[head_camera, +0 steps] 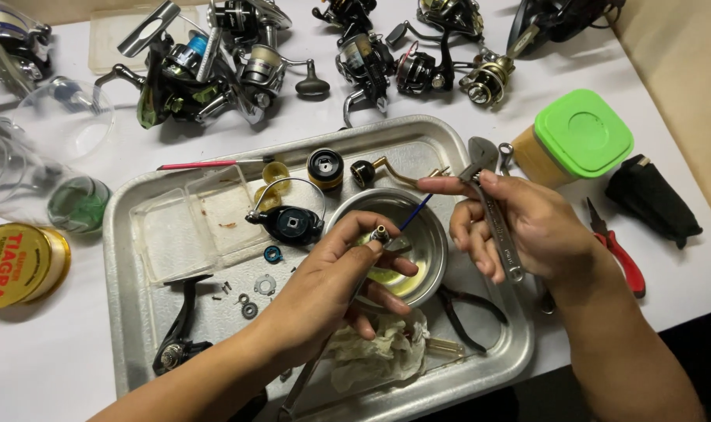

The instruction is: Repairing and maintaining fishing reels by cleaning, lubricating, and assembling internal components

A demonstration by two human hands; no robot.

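Observation:
My left hand (328,289) pinches a small metal reel part (380,234) between thumb and fingertips, over a round steel bowl (434,234). My right hand (519,223) grips an adjustable wrench (496,219), its jaw up near my thumb and index finger. A thin blue-handled tool (416,212) leans in the bowl between both hands. Everything sits over a metal tray (129,258) holding a black reel rotor (289,223), a black spool (325,166), a handle knob (363,172), washers and screws (254,293), and a crumpled rag (375,352).
Several fishing reels (199,74) lie along the back of the white table. A green-lidded jar (578,137), a black pouch (652,199) and red-handled pliers (621,254) lie right of the tray. A yellow tin (16,262) and clear containers (58,125) stand left. Black pliers (469,309) rest in the tray.

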